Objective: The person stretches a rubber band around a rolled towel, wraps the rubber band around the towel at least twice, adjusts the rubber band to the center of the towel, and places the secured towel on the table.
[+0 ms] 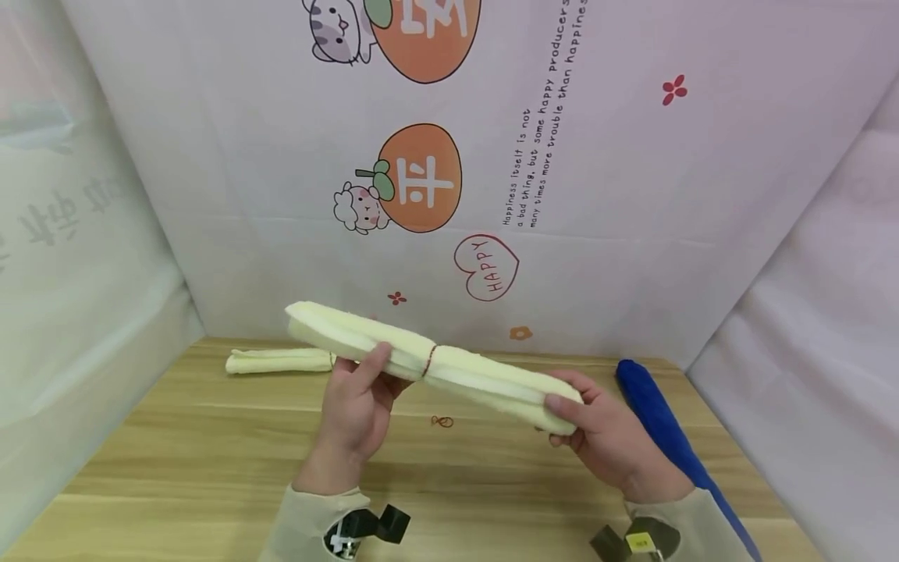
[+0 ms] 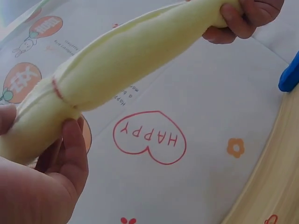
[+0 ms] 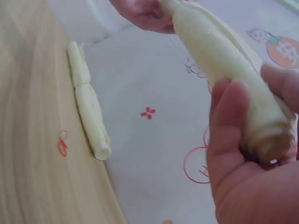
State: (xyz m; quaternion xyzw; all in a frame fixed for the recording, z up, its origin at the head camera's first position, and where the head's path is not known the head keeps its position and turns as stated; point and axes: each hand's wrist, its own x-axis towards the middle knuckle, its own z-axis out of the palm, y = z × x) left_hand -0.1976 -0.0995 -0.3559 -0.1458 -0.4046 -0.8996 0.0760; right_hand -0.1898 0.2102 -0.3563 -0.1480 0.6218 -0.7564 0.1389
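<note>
Above the wooden desk (image 1: 492,476), a pale yellow cloth roll (image 1: 485,375) is held up at a slant between two hands, its left end higher than its right. Around its middle runs a thin dark red tie (image 1: 430,361). The left hand (image 1: 358,406) grips the roll a little to the left of that tie, thumb laid across the near face and fingers bent behind and beneath, the gap between them only as wide as the roll is thick. At the lower end, the right hand (image 1: 607,433) has a similar hold: its thumb presses on the front while its fingers wrap round the far side, close to the tip.

Along the desk's far edge lies a second yellow roll (image 1: 281,361), also tied about its middle; the left hand hides part of it in the head view, though the right wrist view shows its full length. A small red loop (image 1: 442,421) rests on the desk between the hands. Toward the right edge lies a long blue roll (image 1: 660,421), partly covered by the right sleeve (image 1: 684,523).
</note>
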